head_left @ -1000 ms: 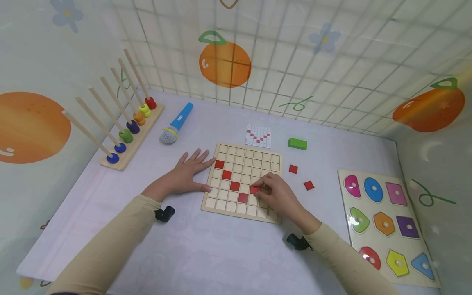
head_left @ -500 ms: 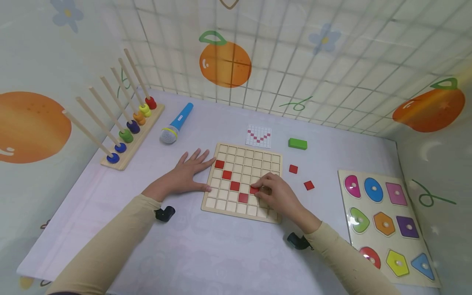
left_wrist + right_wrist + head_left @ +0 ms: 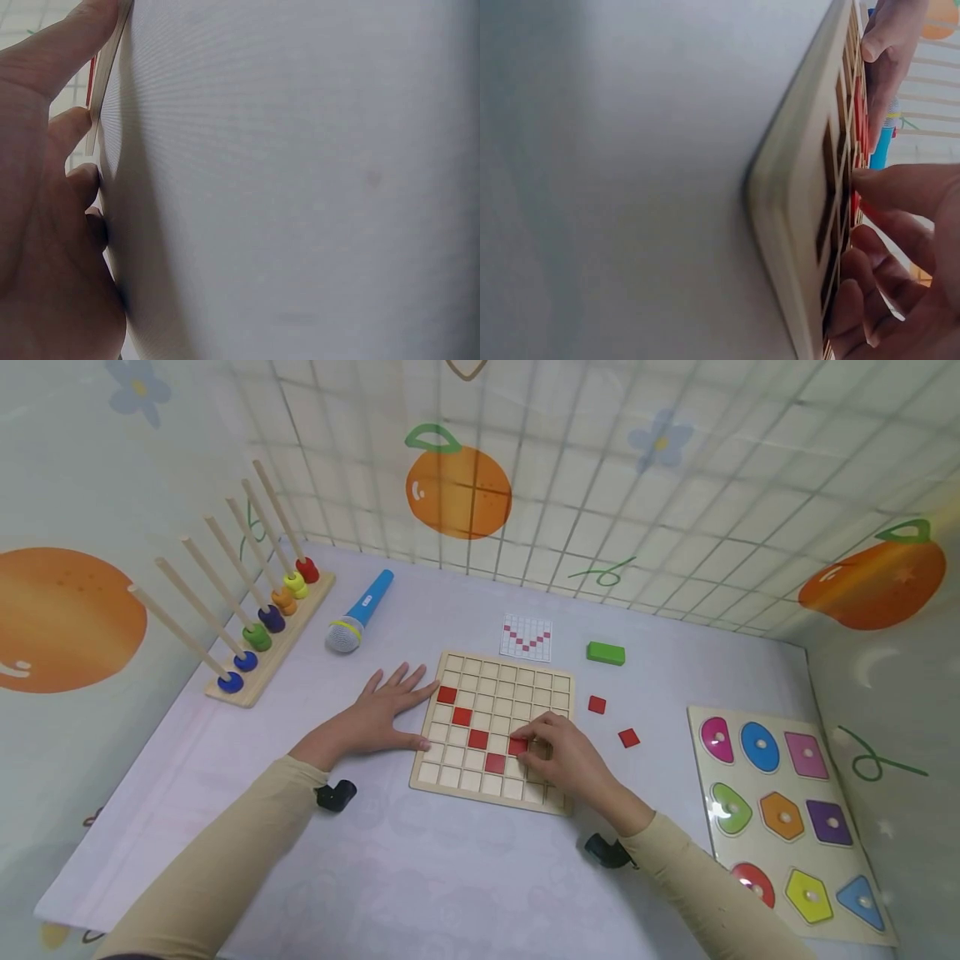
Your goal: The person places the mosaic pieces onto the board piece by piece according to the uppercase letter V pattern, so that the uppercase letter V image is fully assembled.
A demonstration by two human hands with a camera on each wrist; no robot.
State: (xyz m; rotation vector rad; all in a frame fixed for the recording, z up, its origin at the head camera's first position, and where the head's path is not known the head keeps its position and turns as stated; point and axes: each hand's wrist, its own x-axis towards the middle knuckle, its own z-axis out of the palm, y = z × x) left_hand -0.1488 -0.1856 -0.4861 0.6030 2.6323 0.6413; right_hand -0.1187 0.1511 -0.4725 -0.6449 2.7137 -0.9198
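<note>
A: Start with the big things. What lies on the pale lilac tabletop (image 3: 465, 877)?

B: In the middle, a square wooden grid board (image 3: 495, 732) with small cells, five of them filled by red tiles. To the right, a wooden shape puzzle board with coloured knob pieces (image 3: 783, 814). Far left, a wooden peg rack with coloured rings on slanted dowels (image 3: 258, 610).

A: And the hands?

B: The left hand (image 3: 378, 714) lies flat on the table with its fingers spread, the thumb and a fingertip touching the board's left edge (the left wrist view shows that edge against the thumb). The right hand (image 3: 566, 756) rests on the board's right half, its fingers curled down around a red square tile (image 3: 517, 746) that sits in a cell, one row up from the lowest red tile and to its right. The fingertips seem to press or pinch it; from the wrist view I cannot tell which.

A: Smaller items?

B: A blue toy microphone with a grey head (image 3: 358, 612) near the rack, a white pattern card with a red V (image 3: 527, 637) just behind the board, a green rectangular block (image 3: 605, 652) beside it, and two loose red square tiles, one nearer the board (image 3: 596, 704) and one further right (image 3: 628, 737).
</note>
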